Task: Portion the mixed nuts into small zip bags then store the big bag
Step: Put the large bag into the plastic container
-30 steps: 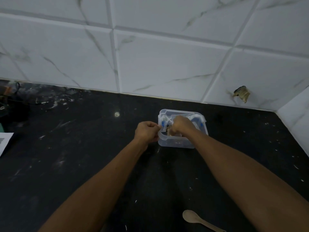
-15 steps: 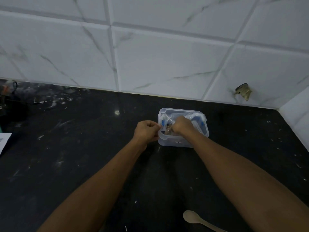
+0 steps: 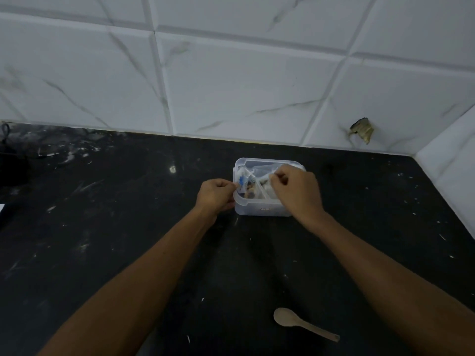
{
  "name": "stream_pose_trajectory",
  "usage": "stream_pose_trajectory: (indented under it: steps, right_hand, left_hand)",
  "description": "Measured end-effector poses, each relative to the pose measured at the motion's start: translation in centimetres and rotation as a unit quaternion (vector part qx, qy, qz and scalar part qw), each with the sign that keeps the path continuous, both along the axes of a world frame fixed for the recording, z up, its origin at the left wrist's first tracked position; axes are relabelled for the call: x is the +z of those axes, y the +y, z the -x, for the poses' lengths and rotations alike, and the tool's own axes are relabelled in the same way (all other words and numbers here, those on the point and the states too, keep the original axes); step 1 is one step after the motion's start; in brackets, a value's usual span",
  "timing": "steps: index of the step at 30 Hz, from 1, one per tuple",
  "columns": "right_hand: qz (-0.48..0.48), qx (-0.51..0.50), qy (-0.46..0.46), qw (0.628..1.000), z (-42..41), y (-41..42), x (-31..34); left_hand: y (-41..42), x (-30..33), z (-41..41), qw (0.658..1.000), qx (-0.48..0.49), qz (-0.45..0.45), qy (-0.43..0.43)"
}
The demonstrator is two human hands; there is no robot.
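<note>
Your right hand (image 3: 295, 190) has slid from the middle of the tub (image 3: 264, 210) to its right side, so the clear bag (image 3: 250, 177) is now stretched between it and your left hand (image 3: 215, 195), both pinching its top edge. Looks like you're pulling the zip open or running it shut, can't tell which. The bag sits in the tub, nuts (image 3: 250, 192) inside; the spoon (image 3: 303, 323) lies idle on the counter (image 3: 115, 227).

The right hand (image 3: 295, 192) covers the right near corner of the clear box (image 3: 262, 210), the bag (image 3: 253, 179) inside is too crumpled and blurred to tell its contents or where the fingers grip it, and both forearms are cut off by the bottom edge.
</note>
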State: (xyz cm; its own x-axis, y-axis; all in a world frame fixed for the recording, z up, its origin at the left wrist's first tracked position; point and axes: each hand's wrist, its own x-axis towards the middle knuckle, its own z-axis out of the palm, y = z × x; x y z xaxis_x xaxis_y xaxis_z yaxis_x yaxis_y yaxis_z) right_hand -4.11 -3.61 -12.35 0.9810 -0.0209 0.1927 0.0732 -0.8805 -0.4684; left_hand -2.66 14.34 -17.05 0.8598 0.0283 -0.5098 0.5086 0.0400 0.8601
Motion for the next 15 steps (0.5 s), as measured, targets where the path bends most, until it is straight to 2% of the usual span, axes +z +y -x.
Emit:
stream_pose_trajectory:
  steps: [2,4,6,8,11,15]
  right_hand:
    - [-0.034,0.027,-0.004,0.999,2.8,-2.5,1.1]
    - [-0.021,0.081,0.121,0.989,6.3,-4.3,0.9]
    - [0.046,0.143,0.302,0.941,10.1,-5.6,-0.5]
    - [0.148,0.191,0.397,0.885,13.3,-6.7,-2.5]
    - [0.233,0.219,0.420,0.849,16.1,-7.9,-4.2]
    - [0.269,0.226,0.406,0.844,17.8,-7.9,-5.0]
  left_hand:
    - [-0.1,-0.1,0.3,1.000,0.005,0.019,-0.008]
    - [-0.1,-0.2,0.6,1.000,0.002,0.027,-0.007]
    - [-0.2,-0.3,0.7,1.000,-0.002,0.031,0.000]
    - [-0.1,-0.2,0.7,1.000,-0.004,0.031,0.005]
    - [-0.2,-0.3,0.6,1.000,0.000,0.024,0.005]
    - [-0.3,-0.3,0.8,1.000,0.009,0.014,-0.002]
